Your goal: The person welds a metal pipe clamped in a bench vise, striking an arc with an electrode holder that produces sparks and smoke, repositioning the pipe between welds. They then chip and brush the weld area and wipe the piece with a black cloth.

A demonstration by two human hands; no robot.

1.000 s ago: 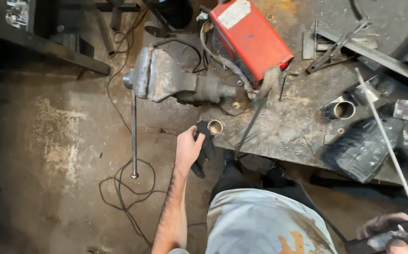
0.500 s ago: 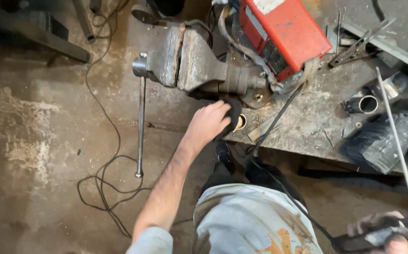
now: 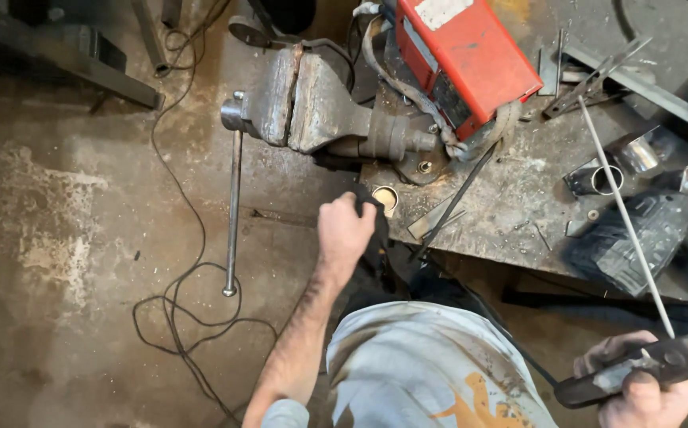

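At the far left a dark cable (image 3: 171,293) loops over the stained concrete floor (image 3: 51,238). Just right of it one long handle bar (image 3: 233,214) hangs down from the single bench vise (image 3: 312,111), whose jaws stand shut with nothing between them.

The left hand (image 3: 345,234) reaches to the near edge of the surface (image 3: 518,198) and is closed around a dark cloth or glove (image 3: 376,230), pressing it beside one short brass-coloured ring (image 3: 385,197) that lies at the corner, just below the vise. Whether the fingers also grip the ring cannot be told.

Behind, one red welding machine (image 3: 467,59) sits on the surface, a strap and hoses curling at its base. Further right lie one shiny pipe stub (image 3: 598,178), a few flat metal bars (image 3: 598,75) and a crumpled dark glove (image 3: 621,246).

At the lower right the right hand (image 3: 649,388) is clamped on an electrode holder (image 3: 637,368), which carries one thin welding rod (image 3: 625,222) slanting up over the surface.

As a judgement, the work looks early: the rod seems full length, the vise holds no piece, and no fresh weld shows on the ring, so fixing and joining are left to do.
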